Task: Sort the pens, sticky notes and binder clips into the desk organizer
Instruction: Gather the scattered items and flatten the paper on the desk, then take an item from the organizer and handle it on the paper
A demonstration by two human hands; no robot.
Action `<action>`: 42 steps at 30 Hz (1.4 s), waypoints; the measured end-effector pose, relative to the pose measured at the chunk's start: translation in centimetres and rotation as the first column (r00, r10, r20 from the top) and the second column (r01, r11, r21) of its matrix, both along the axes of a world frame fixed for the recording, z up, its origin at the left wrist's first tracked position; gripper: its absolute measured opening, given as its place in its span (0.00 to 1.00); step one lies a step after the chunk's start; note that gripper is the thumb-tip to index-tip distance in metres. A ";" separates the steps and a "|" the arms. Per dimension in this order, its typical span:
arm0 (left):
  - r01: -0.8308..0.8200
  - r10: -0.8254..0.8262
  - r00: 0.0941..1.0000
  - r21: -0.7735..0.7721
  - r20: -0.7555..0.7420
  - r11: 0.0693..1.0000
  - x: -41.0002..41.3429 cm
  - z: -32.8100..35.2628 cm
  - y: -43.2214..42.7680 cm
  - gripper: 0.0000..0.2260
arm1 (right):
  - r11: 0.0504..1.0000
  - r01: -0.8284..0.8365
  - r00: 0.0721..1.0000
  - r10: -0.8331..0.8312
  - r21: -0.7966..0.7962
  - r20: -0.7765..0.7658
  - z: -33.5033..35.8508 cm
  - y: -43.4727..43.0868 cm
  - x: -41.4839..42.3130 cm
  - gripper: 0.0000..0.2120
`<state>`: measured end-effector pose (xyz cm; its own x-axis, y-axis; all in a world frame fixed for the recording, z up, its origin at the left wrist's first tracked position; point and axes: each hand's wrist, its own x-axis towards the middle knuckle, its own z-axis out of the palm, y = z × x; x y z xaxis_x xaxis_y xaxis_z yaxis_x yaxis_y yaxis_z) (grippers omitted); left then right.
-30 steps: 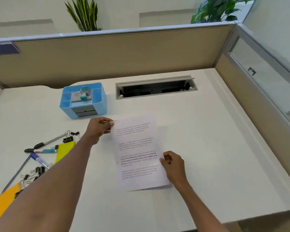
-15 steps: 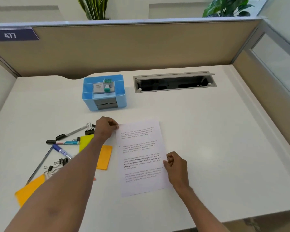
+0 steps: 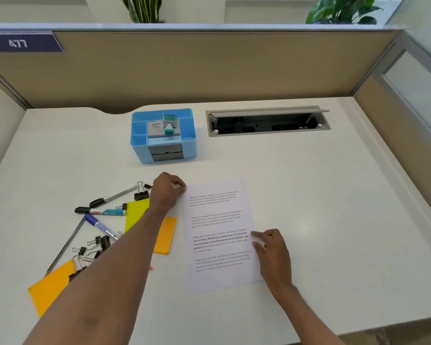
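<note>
A printed paper sheet point(image 3: 219, 235) lies flat on the white desk point(image 3: 334, 207). My left hand point(image 3: 168, 191) pinches its top left corner. My right hand point(image 3: 271, 252) rests on its right edge with fingers spread. Left of the sheet lie markers and pens point(image 3: 105, 212), black binder clips point(image 3: 95, 245), a yellow sticky pad point(image 3: 136, 214) and orange sticky pads point(image 3: 166, 235). The blue desk organizer point(image 3: 163, 135) stands behind them, with a small grey box and a green-capped item in its top compartments.
An open grey cable tray point(image 3: 268, 120) is sunk into the desk at the back. Beige partition walls point(image 3: 209, 70) close off the back and right. A long thin grey rod point(image 3: 65, 245) lies at the left.
The view has shifted left, bringing the pens, clips and pads more into sight. My right hand's fingers have opened out on the sheet's edge. My left hand stays on the corner.
</note>
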<state>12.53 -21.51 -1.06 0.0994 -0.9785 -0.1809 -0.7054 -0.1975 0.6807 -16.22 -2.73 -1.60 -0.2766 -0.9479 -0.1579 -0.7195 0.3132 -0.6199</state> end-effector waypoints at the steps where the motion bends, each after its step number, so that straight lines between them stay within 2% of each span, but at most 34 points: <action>1: -0.002 0.002 1.000 -0.005 -0.012 1.000 -0.1 0.0 0.1 0.02 | 1.000 -0.001 1.000 0.001 0.003 -0.007 0.0 0.1 -0.2 0.14; 4: -0.020 0.017 0.998 -0.048 -0.058 0.999 -0.4 -0.1 0.5 0.03 | 0.999 -0.016 1.000 0.016 -0.029 0.003 0.2 0.0 -0.3 0.13; 8: -0.049 0.020 0.991 -0.214 -0.134 0.976 0.4 0.6 0.8 0.07 | 0.988 -0.039 0.998 0.046 -0.151 0.042 1.9 -2.8 1.6 0.12; 13: -0.030 0.010 0.999 -0.430 -0.048 0.903 2.0 3.1 -0.6 0.18 | 0.945 -0.122 0.985 0.152 -0.305 0.079 5.0 -9.7 6.6 0.11; 18: -0.009 0.002 1.000 -0.508 -0.015 0.862 4.5 6.2 -3.6 0.23 | 0.892 -0.203 0.970 0.240 -0.405 0.042 8.1 -16.9 12.8 0.12; 22: 0.038 -0.017 0.999 -0.457 0.049 0.889 6.5 7.7 -6.7 0.25 | 0.864 -0.230 0.962 0.273 -0.448 0.032 9.7 -21.9 16.4 0.15; 26: 0.121 -0.093 0.988 -0.254 0.121 0.960 7.8 8.4 -10.3 0.28 | 0.874 -0.236 0.970 0.235 -0.425 -0.057 10.1 -26.0 19.2 0.18; 29: 0.187 -0.166 0.976 -0.150 0.142 0.971 8.2 8.2 -12.2 0.29 | 0.905 -0.248 0.966 0.201 -0.345 -0.165 9.6 -27.9 20.6 0.22; 35: 0.343 -0.295 0.906 -0.119 0.303 0.932 9.1 7.7 -14.2 0.30 | 0.943 -0.213 0.953 0.142 -0.257 -0.269 7.9 -28.9 22.1 0.29; 42: 0.418 -0.340 0.855 -0.133 0.392 0.898 9.4 7.7 -15.0 0.24 | 0.926 -0.241 0.945 0.156 -0.289 -0.287 7.9 -29.7 22.6 0.22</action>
